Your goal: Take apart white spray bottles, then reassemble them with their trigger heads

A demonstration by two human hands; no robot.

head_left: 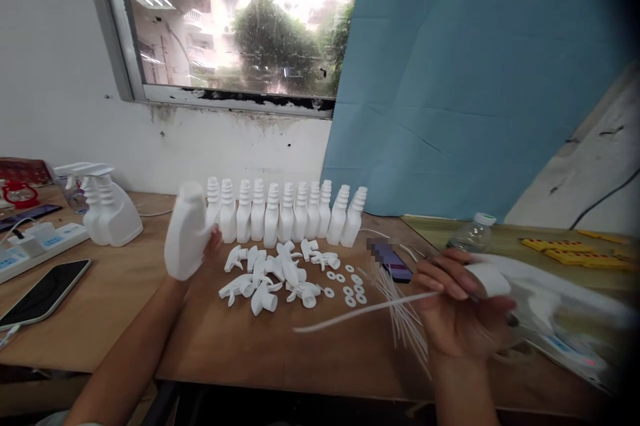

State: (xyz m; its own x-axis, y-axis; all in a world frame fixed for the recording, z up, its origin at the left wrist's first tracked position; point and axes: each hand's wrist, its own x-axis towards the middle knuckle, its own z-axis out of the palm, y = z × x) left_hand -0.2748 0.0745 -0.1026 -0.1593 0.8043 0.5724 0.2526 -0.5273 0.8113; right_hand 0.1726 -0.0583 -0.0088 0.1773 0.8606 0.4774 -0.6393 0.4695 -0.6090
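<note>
My left hand [214,244] is closed around the narrow part of a white plastic bottle [184,233], held above the table at the left; the bottle hides part of the fingers. My right hand [457,306] grips a white trigger spray head [500,279] by its collar. The spray head's nozzle end points right and is smeared by motion. From it a thin white dip tube [350,316] reaches left over the table. Between my hands lie several loose trigger spray heads [287,266] and flat white ring washers [350,291]. Several loose dip tubes [400,313] lie beside my right hand.
A row of white bottles [285,213] stands along the wall. At left are bottles with spray heads [113,209], a power strip [65,246] and a phone [45,293]. Another phone [393,259] lies behind the tubes. A clear bottle [470,236] and yellow strips [575,253] are at right.
</note>
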